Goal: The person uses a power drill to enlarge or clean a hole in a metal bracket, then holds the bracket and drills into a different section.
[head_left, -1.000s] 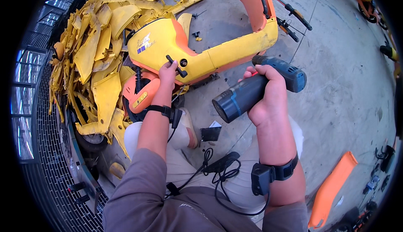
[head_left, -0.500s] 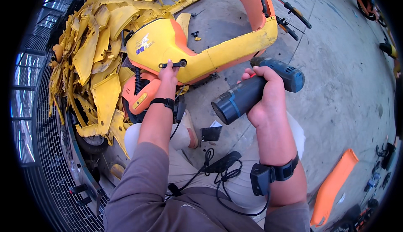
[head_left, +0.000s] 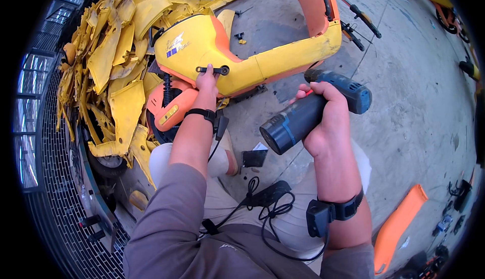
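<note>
In front of me lies a yellow-and-orange scooter or e-bike body (head_left: 283,54), tilted on the floor. Against its side sits a short black crank arm (head_left: 217,70) with a round end. My left hand (head_left: 206,83) is closed on this arm, one finger laid over its front; the other fingers are mostly hidden. A dark blue-and-black cordless power drill (head_left: 295,122) is in my right hand (head_left: 328,115), which wraps round its handle. The drill's battery end points down toward me, and its head lies beyond my knuckles. Its front end and bit are hidden.
A tall heap of broken yellow panels (head_left: 124,52) rises at the left, beside a wheel (head_left: 108,167). An orange panel (head_left: 399,228) rests on the floor at the lower right. Handlebar parts (head_left: 358,16) stick out beyond the body. Cables (head_left: 270,211) hang over my lap.
The view has shifted slightly, so the body and floor appear a little to the right. Both hands keep their holds on the crank arm and the drill.
</note>
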Motion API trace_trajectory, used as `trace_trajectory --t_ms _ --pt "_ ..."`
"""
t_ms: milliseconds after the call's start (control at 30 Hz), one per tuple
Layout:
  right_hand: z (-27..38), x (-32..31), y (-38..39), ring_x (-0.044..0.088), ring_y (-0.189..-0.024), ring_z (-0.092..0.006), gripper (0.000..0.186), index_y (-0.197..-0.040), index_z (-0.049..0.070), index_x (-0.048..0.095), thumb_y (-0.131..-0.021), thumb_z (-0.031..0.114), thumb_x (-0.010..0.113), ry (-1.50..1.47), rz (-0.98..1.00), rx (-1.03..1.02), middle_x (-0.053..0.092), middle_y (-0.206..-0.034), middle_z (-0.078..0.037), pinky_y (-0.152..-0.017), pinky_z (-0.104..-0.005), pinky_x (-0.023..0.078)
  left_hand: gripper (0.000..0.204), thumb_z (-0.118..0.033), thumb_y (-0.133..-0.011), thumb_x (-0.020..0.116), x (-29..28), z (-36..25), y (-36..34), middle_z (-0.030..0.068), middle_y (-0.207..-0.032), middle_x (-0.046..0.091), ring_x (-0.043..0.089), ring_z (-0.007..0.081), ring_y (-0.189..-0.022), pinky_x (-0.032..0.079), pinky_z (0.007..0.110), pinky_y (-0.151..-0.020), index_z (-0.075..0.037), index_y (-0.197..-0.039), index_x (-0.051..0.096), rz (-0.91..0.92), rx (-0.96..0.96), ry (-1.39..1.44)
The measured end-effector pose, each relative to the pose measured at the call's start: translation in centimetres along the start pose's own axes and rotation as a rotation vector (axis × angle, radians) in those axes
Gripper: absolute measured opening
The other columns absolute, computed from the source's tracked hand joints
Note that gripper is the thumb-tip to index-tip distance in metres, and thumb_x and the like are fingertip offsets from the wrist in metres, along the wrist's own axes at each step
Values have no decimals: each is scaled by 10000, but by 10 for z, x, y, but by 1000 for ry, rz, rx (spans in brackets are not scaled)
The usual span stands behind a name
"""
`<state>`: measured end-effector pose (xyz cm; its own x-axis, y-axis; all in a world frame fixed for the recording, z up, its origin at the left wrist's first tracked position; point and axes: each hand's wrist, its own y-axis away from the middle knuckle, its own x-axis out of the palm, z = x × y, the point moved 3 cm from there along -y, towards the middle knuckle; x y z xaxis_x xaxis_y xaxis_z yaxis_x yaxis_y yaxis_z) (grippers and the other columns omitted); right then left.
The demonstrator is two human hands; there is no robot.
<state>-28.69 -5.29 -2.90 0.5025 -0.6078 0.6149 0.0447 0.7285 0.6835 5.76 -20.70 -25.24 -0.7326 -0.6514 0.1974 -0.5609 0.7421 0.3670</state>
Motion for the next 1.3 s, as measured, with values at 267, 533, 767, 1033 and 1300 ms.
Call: trace_trajectory --t_ms 267,533,767,1033,1300 --pt "-6 5 4 602 -738 -192 166 -1000 43 497 -859 59 583 -10 18 23 626 -890 -115 -743 -405 541 284 -166 -963 636 6 -18 -19 127 -1064 634 658 215 -907 592 328 -783 60 -1117 561 91 -35 -235" --pt "-10 7 0 603 -742 -190 163 -990 59 497 -856 60 590 23 22 15 623 -892 -111 -736 -400 543 334 -200 -942 663 43 -33 -16 99 -1012 637 652 208 -920 565 333 -835 51 -1145 578 365 73 -691" --pt "-17 13 -1 614 -763 -197 184 -1001 47 520 -844 71 612 22 8 69 610 -869 -93 -700 -348 523 301 -205 -931 676 31 -40 -38 102 -964 661 668 177 -821 574 308 -715 50 -1077 614 435 49 -723" --pt "-14 18 4 620 -778 -199 145 -949 23 555 -837 88 619 47 25 89 612 -876 -95 -715 -354 527 283 -220 -925 680 23 -41 -41 71 -853 662 632 140 -675 517 275 -597 31 -1035 610 504 198 -816" --pt "-21 16 -1 597 -744 -190 220 -1024 83 469 -849 56 599 56 16 93 615 -891 -101 -733 -397 530 323 -262 -912 694 30 -38 -29 72 -822 652 616 151 -654 502 292 -597 39 -1004 620 404 208 -870"
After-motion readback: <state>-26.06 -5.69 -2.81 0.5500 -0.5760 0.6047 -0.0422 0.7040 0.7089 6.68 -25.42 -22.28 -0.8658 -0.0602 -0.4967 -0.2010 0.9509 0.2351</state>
